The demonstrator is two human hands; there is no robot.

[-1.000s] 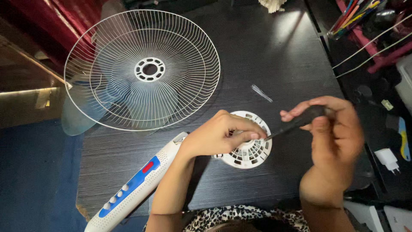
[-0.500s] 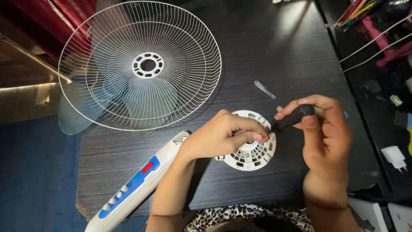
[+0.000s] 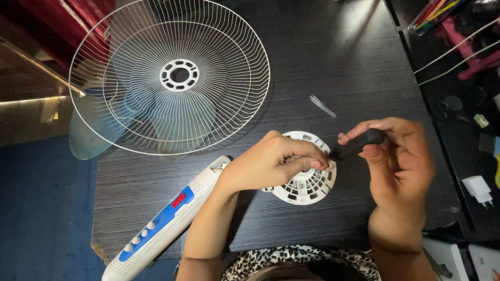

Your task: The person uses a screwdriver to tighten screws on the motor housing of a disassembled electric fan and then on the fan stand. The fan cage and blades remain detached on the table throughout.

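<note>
Mid-fastening at lower centre of frame: left hand clamped over white vented motor cover, right hand fingers wrapped round black screwdriver handle. Tip hidden under fingers. Next probably needing steady downward pressure, cover kept from turning on dark table.

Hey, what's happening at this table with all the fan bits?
A person is working on a round white vented plastic fan part lying on a dark wood-grain table. The left hand presses down on it, while the right hand holds a black-handled tool angled at its rim. A white and blue fan column with buttons lies beside the left forearm. Farther back, a white wire fan guard rests over a translucent blue fan blade.
</note>
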